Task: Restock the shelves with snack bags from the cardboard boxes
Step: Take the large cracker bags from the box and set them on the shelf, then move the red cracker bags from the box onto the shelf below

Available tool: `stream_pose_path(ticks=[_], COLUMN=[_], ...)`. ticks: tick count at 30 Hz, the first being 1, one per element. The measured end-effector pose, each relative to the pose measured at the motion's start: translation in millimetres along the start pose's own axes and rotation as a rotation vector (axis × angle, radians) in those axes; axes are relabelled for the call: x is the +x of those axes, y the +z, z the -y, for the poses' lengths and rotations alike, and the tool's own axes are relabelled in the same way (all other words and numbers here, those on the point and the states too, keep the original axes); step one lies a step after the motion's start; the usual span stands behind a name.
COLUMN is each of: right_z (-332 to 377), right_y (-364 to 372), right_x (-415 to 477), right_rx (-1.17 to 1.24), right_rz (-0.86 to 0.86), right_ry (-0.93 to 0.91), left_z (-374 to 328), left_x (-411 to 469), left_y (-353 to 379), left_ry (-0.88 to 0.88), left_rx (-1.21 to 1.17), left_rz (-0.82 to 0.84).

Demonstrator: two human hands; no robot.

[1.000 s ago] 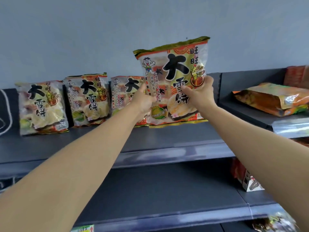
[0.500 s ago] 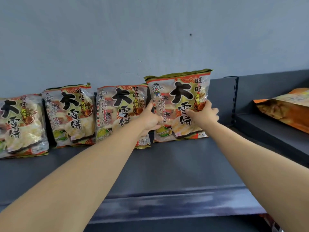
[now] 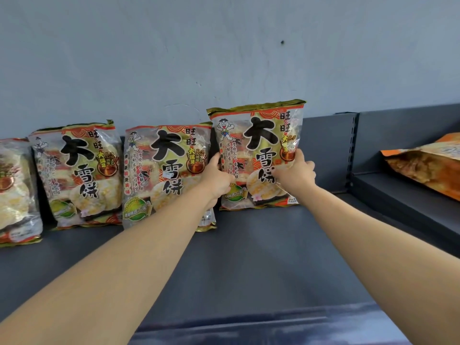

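1. Brought bag [image 3: 256, 155] down over the last second: up clear of shelf [image 3: 249, 257] before, now standing on it, bottom edge on the deck, far back near wall [image 3: 224, 58].
2. Gripped from both sides, arms stretched out over the deck.
3. Left hand [image 3: 217, 179]: clamped on the left edge at mid-height, thumb pointing up on the front face, fingers curled round the side.
4. Right hand [image 3: 295, 174]: clamped on the right edge at about the same height, thumb on the front print, fingers wrapped to the back.
5. Upright, print facing out, top leaning slightly back. Possibly touching wall; can't tell from this angle.
6. Placed at the right end of a row of four same-print packs.
7. Bag 2 [image 3: 166, 175] just beside it on the left, lower right corner hidden behind the left forearm. Top edge lower than bag's.
8. Bag 3 [image 3: 77, 173] next along, tilted a little, close to bag 2.
9. Bag 4 [image 3: 15, 190] at the far left, cut off by the frame edge.
10. Slotted post [image 3: 353, 143] at the right end of shelf, clear of bag with bare deck between.
11. Past that, side shelf [image 3: 398, 200] with orange bag [image 3: 428, 165] lying flat, well apart from the row.
12. Front rail [image 3: 249, 324] at the bottom of view, blurred.
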State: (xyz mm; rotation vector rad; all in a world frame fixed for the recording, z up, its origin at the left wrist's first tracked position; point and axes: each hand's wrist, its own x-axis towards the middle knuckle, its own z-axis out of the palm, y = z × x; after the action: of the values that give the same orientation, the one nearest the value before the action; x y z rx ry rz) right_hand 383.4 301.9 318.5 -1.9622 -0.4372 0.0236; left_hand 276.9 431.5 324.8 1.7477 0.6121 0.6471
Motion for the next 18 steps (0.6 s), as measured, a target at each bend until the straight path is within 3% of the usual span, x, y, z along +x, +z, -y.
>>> stream_pose_path(ticks=[6, 13, 18], right_z=[4.3, 20.2, 26.1], right_y=[-4.2, -16.7, -45.4], right_x=[-23.5, -95.0, -190.3], right_rx=[-0.047, -0.173, -0.302], right_rz=[-0.191, -0.117, -0.156], right_ry=[-0.037, -0.202, -0.31], left_z=[-8.8, -20.1, -25.8], left_x=[-25.8, -101.4, -186.9], left_y=[-11.6, -39.3, -53.8], left_ry=[0.035, 0.172, 0.348], left_rx=[0.24, 0.306, 0.25], left_rz=[0.023, 0.147, 0.299])
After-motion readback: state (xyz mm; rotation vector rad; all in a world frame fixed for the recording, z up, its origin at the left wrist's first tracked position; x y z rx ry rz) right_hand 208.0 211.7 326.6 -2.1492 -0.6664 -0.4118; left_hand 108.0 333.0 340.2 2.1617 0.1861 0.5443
